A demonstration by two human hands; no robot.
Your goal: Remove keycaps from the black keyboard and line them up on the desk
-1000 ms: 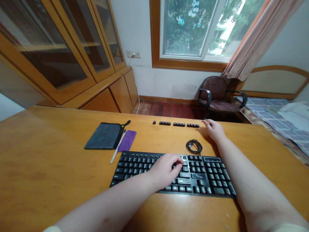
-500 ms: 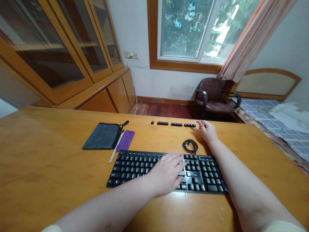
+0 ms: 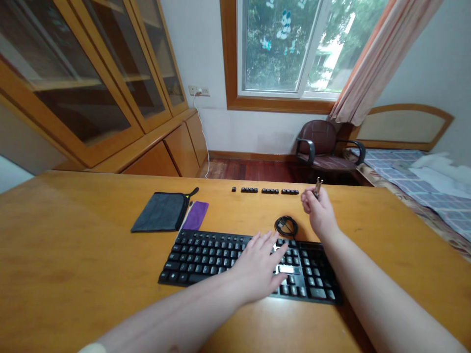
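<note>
A black keyboard [image 3: 206, 256] lies across the middle of the desk, slightly skewed. My left hand [image 3: 259, 267] rests flat on its right half with the fingers spread, hiding some keys. Beyond the cable, my right hand [image 3: 321, 211] is raised near the desk's far edge, closed around a small metal tool [image 3: 318, 184] with shiny prongs pointing up; its lower part is hidden in the fist. To the left of that hand, several loose black keycaps [image 3: 270, 191] are lined up in small groups. A coiled black USB cable [image 3: 286, 226] sits just behind the keyboard.
Left of the cable lie a grey cloth pouch [image 3: 160, 212], a purple cloth [image 3: 196, 215] and a thin white brush [image 3: 186, 216] between them. Past the wooden desk [image 3: 91, 255] are a brown armchair [image 3: 320, 147], a bed [image 3: 397, 164] and a glass-door cabinet [image 3: 121, 88].
My right hand has lifted off the desk by the keycap row, and the tool now points up. My left hand stays on the keyboard with its thumb spread wider. The keyboard has shifted slightly.
</note>
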